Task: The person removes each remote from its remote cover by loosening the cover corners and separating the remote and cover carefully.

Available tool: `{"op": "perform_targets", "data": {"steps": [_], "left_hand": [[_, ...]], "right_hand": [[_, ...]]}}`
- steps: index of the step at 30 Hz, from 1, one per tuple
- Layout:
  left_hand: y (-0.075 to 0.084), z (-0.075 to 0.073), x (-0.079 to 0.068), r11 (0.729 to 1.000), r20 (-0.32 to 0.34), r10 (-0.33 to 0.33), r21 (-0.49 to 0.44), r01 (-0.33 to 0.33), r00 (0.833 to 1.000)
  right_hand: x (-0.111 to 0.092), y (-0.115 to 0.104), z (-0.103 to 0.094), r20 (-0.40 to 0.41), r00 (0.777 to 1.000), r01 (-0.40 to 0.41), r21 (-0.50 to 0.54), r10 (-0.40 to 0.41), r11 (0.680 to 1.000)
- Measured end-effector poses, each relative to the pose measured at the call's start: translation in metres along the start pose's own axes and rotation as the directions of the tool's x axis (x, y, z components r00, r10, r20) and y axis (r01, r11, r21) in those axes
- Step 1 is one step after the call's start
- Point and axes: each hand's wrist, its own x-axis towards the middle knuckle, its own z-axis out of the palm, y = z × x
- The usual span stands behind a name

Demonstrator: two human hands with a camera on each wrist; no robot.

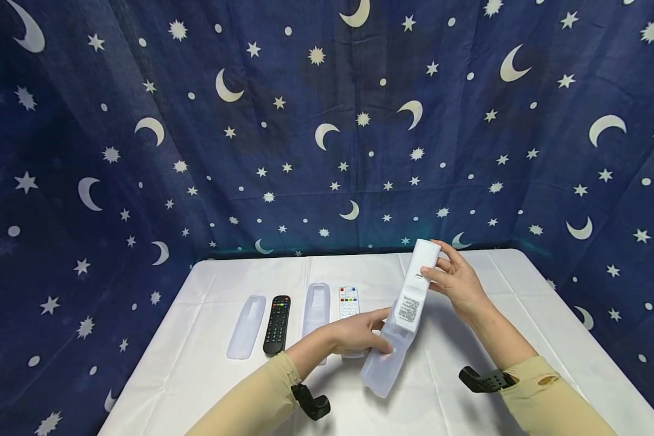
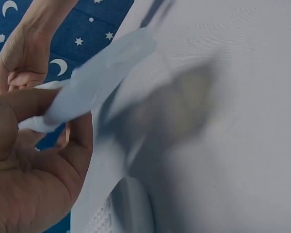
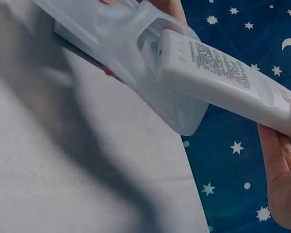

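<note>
My right hand grips the far end of a white remote control, its labelled back turned up. A translucent silicone remote cover is pinched in my left hand, thumb on top. In the right wrist view the remote's near end sits at the opening of the cover, with most of the remote outside it. Both are held tilted above the table. Under my left hand lies another white remote, face up and partly hidden by the hand.
On the white table to the left lie a translucent cover, a black remote and a second cover. A dark blue curtain with moons and stars hangs behind the table. Each wrist wears a black strap.
</note>
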Motion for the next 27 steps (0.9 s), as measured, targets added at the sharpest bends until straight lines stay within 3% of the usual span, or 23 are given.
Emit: {"op": "perform_targets", "data": {"steps": [5,9,18,27], "left_hand": [[-0.001,-0.001,-0.002,0.995,0.096,-0.012,-0.093,0.021,0.995],[-0.001,-0.001,-0.001,0.993,0.112,-0.008,-0.116,0.021,0.994],[-0.002,0.001,0.001,0.991,0.030,-0.026,-0.131,0.030,0.999],[-0.002,0.001,0.000,0.998,-0.053,0.011,-0.066,-0.014,0.999]], "right_hand": [[0.000,0.000,-0.001,-0.003,1.000,0.013,0.010,-0.013,1.000],[0.001,0.002,-0.002,-0.001,1.000,0.017,-0.015,-0.017,1.000],[-0.001,0.006,-0.007,0.079,0.997,0.009,-0.229,0.009,0.973],[-0.002,0.000,-0.019,0.008,0.997,-0.081,-0.108,0.082,0.991]]}}
